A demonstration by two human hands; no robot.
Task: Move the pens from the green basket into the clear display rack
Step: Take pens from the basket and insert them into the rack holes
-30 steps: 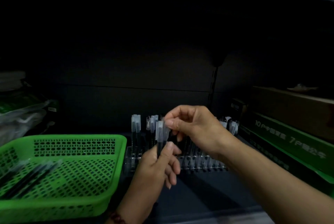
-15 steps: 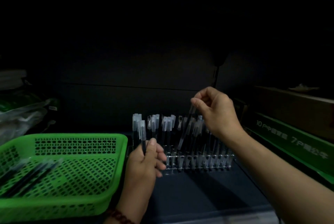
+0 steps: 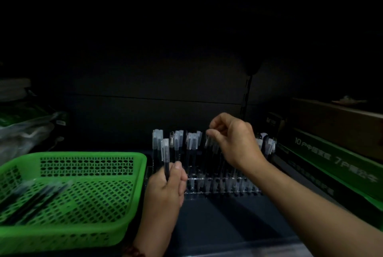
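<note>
- Head view: the green basket sits at the left of the shelf, with a blurred bunch of dark loose pens lying in its near left corner.
- Just to its right, the clear display rack carries rows of capped standing pens, upright or slightly tilted.
- Left hand is in front of the rack's left end, its grip clamped round the barrel of an upright pen, cap on top.
- Right hand is over the middle of the rack, thumb and forefinger closed together on the top of a slotted pen; blur hides how deep it sits.
- Room: a stretch of dark shelf runs from the rack to the near edge; a green box crowds the right side, and a plastic bag lies behind the basket.
- Against half a second ago: the right hand has dropped, and its pen, then tilted high above the rack, now stands among the others. The left hand and its pen have barely moved.
</note>
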